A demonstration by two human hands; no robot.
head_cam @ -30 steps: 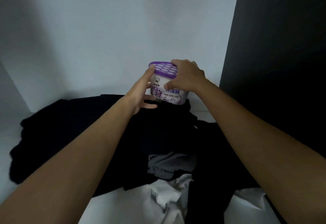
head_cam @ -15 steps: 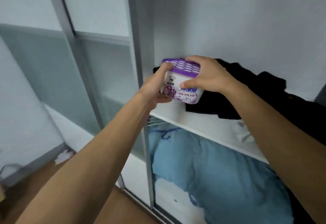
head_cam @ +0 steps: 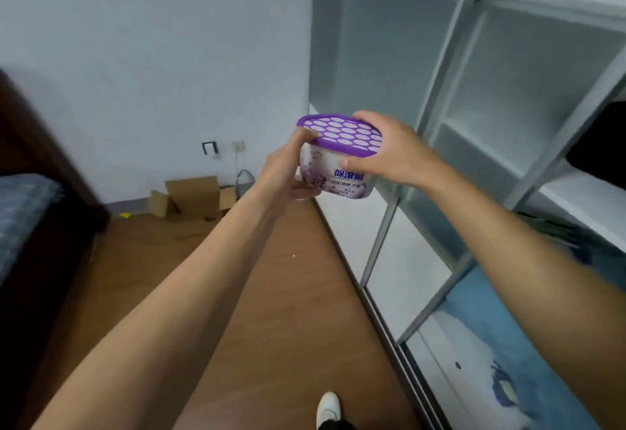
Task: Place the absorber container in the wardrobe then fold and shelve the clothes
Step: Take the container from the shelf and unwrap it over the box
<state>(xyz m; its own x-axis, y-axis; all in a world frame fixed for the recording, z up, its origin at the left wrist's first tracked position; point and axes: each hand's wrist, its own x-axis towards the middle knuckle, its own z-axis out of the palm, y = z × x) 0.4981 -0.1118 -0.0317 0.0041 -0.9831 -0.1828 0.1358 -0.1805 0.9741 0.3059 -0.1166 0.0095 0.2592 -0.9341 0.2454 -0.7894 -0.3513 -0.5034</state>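
Container (head_cam: 338,158) is held in mid-air over the floor (head_cam: 271,294), left of the wardrobe (head_cam: 474,124), not on a shelf (head_cam: 582,206). Left hand (head_cam: 284,172) cups its side, right hand (head_cam: 389,148) clamps lid (head_cam: 338,133) & wall. Keep it level w/ both hands, swing back right, set it at a bare shelf corner, clear of clothes (head_cam: 599,145).

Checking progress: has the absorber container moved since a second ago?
Yes. The absorber container, in both hands, has left the wardrobe shelf and is now over the floor.

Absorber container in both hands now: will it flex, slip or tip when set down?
The absorber container looks like rigid plastic, so it likely won't flex under the left hand and right hand. Its glossy wall may be slippery. It looks squat and wide, so probably steady; the perforated purple lid suggests keeping it upright.
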